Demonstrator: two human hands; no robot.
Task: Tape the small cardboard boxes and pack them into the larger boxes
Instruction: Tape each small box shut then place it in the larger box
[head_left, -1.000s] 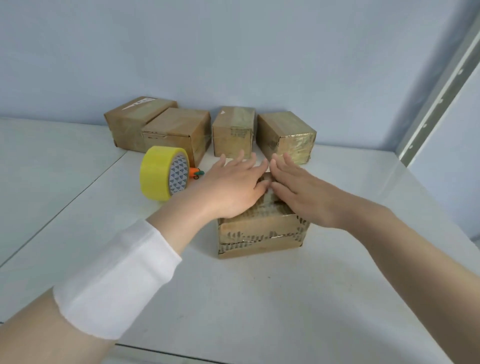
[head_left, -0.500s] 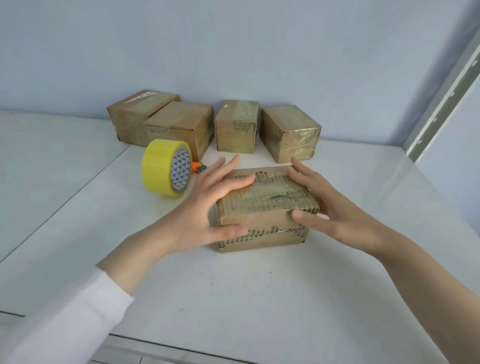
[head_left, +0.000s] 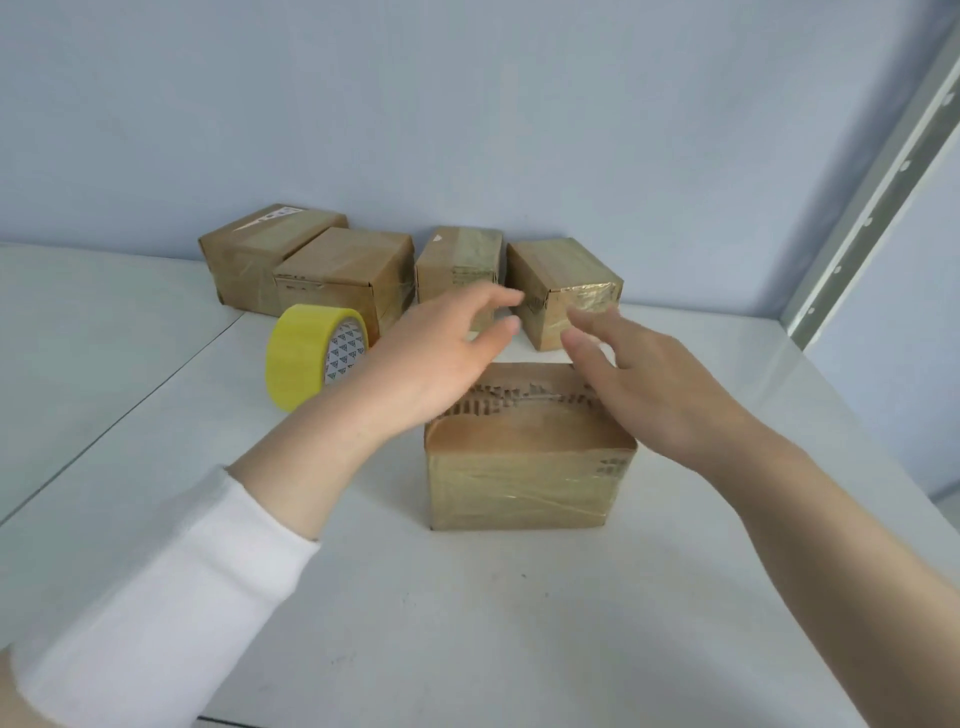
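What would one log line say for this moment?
left hand: open, over box | right hand: open, over box | tape: left of box

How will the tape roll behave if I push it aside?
The tape roll stands on its edge, so a push on its rim will probably send it rolling over the smooth table. A push on its flat face may tip it over instead. It looks thick and full, so likely stiff, not crushable.

Soft even daylight, motion-blurred fingertips (head_left: 506, 301), wide-angle bowing.
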